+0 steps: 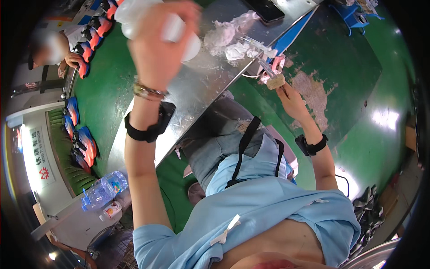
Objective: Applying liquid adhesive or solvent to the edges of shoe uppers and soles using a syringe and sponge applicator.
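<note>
left hand (pixel 159 38): raised, grip closed | right hand (pixel 293 101): extended, grip closed, wrist strapped

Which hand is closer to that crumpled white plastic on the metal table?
Left, probably. The left hand holds a white bottle right beside the crumpled plastic on the metal table. The right hand grips a small brush past the table's edge.

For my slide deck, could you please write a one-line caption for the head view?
Seated at a metal table, left hand lifts a white object; right hand holds a small brush.
</note>
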A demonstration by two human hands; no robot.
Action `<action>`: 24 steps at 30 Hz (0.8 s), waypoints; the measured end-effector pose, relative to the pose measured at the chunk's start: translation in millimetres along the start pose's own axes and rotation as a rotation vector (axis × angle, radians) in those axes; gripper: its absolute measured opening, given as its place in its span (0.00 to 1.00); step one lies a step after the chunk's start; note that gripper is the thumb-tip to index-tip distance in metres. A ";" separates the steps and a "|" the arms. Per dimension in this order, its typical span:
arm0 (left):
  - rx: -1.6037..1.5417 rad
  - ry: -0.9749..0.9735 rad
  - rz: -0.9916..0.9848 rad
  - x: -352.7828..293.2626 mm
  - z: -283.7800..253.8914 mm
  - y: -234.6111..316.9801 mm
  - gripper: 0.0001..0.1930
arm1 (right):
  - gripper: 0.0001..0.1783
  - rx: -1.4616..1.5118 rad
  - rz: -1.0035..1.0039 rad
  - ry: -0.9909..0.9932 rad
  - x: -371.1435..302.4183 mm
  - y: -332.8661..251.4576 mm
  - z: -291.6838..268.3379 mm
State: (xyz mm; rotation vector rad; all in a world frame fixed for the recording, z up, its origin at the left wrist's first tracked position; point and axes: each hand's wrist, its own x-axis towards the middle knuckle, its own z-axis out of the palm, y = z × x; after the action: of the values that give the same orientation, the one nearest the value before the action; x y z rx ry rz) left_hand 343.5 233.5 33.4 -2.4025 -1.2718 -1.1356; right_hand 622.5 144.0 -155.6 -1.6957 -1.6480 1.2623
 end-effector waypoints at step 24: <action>-0.659 -0.595 -0.255 -49.9 125.2 8.0 0.05 | 0.18 -0.071 -0.053 0.031 7.9 -19.7 -8.9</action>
State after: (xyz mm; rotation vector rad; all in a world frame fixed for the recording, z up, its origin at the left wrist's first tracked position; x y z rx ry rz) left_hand 400.4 258.6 -86.4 -3.3270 -1.5939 -1.0578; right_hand 618.6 157.5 -137.3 -1.6928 -1.7266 1.1601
